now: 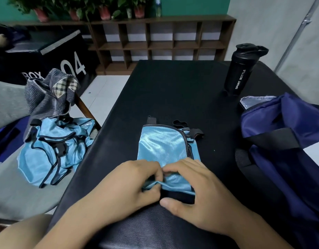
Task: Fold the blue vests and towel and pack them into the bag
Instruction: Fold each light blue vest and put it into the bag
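Note:
A light blue vest (164, 144) with dark trim lies folded into a narrow strip on the black table (173, 90), its black straps pointing away from me. My left hand (130, 184) pinches its near edge, bunching the fabric. My right hand (196, 187) grips the same edge from the right, thumb under it. More blue vests (51, 151) lie in a crumpled heap on the grey seat at left. A grey striped towel (47, 94) hangs over the chair behind them. The navy bag (284, 155) stands open at the table's right side.
A black sport bottle (241, 71) stands at the table's far right. A dark wooden cubby shelf (162, 42) with potted plants on top lines the back wall. A black box marked 04 (47, 56) sits at the far left.

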Available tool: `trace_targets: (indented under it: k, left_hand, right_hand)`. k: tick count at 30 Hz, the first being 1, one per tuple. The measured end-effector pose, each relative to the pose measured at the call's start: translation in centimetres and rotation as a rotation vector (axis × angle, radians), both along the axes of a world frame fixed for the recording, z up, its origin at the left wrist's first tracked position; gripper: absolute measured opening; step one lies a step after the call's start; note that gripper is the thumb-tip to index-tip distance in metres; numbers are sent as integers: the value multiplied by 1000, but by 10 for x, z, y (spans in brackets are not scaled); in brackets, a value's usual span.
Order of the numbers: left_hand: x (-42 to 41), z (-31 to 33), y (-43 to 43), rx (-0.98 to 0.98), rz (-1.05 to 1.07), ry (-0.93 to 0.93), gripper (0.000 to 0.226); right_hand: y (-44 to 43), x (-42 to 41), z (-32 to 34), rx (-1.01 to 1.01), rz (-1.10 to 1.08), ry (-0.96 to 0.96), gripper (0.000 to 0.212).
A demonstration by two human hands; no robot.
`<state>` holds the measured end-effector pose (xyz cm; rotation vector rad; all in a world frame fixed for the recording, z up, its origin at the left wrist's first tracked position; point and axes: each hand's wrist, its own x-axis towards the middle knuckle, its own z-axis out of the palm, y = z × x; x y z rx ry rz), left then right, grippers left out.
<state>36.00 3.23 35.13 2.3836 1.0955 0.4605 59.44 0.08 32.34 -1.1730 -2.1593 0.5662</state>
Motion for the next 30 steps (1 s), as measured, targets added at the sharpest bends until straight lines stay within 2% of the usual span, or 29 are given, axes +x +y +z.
trace_targets:
  k: [2,5,10,14,18,21,24,26,30]
  left_hand:
    - [0,0,0,-23,23,-43,11]
    - [-1,0,2,-16,61,-79,14]
    - [-3,6,4,-12,125,-184,11]
    - [-10,10,7,-20,190,-223,38]
    - [-11,1,15,-157,260,-306,24]
    - [-5,-10,15,-232,312,-330,37]
    - [4,-16,14,-331,407,-396,24]
    - [10,-15,13,-305,443,-383,19]
    - [16,-15,13,-211,501,-315,21]
  right_hand:
    - [0,3,-1,-4,-34,0,45]
    - [3,7,-4,22,-129,12,31]
    - [6,13,-3,-14,-286,187,12]
    - [7,12,0,-11,-399,332,2]
    - [9,15,4,-44,-519,505,4]
    - [9,14,4,-54,-556,504,5]
    - [10,13,2,-72,-595,479,5]
    - [13,13,-1,-78,-623,439,4]
    - [17,15,-7,-90,-695,306,15]
